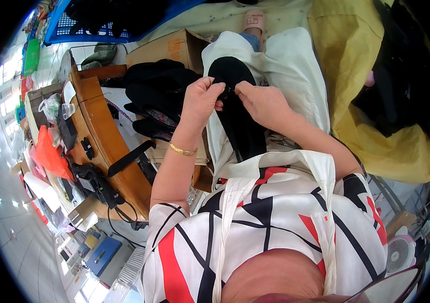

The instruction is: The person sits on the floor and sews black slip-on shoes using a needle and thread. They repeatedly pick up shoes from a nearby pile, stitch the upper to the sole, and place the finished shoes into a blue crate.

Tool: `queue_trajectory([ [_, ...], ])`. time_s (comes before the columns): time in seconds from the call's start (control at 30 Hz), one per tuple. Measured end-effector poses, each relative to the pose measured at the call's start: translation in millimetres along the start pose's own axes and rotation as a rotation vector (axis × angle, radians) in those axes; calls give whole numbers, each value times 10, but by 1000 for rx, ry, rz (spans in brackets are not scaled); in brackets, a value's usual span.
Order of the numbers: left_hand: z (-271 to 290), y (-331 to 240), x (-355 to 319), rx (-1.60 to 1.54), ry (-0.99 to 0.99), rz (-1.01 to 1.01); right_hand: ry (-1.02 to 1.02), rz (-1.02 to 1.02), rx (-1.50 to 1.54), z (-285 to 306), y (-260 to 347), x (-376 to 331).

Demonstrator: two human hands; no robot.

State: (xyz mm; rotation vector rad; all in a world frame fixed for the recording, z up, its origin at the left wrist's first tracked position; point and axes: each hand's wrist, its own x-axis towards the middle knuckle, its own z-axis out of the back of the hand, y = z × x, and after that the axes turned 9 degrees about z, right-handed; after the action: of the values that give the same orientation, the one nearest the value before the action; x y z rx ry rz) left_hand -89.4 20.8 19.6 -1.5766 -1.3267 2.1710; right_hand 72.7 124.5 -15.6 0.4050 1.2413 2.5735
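A black cloth piece [231,69] with a rounded far end lies over my lap, on a white apron [296,76]. Its long dark part runs back toward my waist. My left hand [202,98], with a gold bracelet on the wrist, pinches the fabric near its middle. Opposite it, my right hand [264,103] is closed too, thumb and finger pinching the same piece. A small bright spot shows between the two hands, too small to name. More black cloth pieces [157,86], some with patterned lining, are heaped beside my left hand.
At the left stands a wooden table [93,121] with a black device [93,182] and a red plastic bag [52,154]. Cardboard box [167,48] and blue basket [81,30] are ahead. Yellow cloth [344,65] bearing black pieces [402,96] spreads at the right.
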Motion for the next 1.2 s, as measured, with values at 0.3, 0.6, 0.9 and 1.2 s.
queue_trajectory([
  [0.3,7,-65,-8,28,18,27,-11,14,129,77,-16,61],
  [0.6,74,-75,35,-35,140,91,-129,15,104,-65,26,24],
  [0.9,34,-7,34,-175,160,66,-233,-90,242,-134,93,142],
  [1.2,28,82,77,-120,113,-10,-276,26,236,133,67,264],
])
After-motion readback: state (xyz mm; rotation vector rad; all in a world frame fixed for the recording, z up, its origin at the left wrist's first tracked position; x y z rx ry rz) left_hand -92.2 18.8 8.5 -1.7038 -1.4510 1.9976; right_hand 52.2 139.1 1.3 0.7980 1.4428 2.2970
